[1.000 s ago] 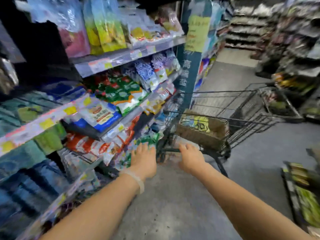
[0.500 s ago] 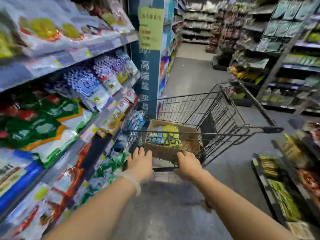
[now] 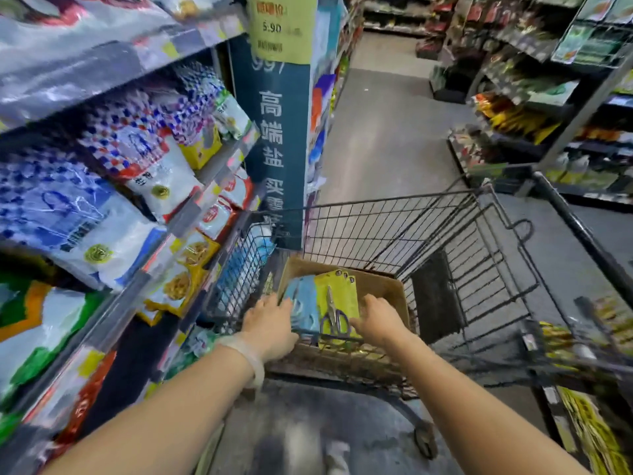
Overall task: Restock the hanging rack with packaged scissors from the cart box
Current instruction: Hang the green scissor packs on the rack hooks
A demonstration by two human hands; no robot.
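Nothing is hung up yet: the left hand (image 3: pixel 270 320) touches the blue packs (image 3: pixel 301 303) and the right hand (image 3: pixel 376 317) reaches the yellow scissors pack (image 3: pixel 337 296) in the box (image 3: pixel 380 286), neither clearly holding any

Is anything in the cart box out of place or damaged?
Nothing stands out. The cardboard box sits upright in the cart, and the yellow scissors packs and blue packs lie stacked inside, looking intact. The left hand and right hand reach toward them.
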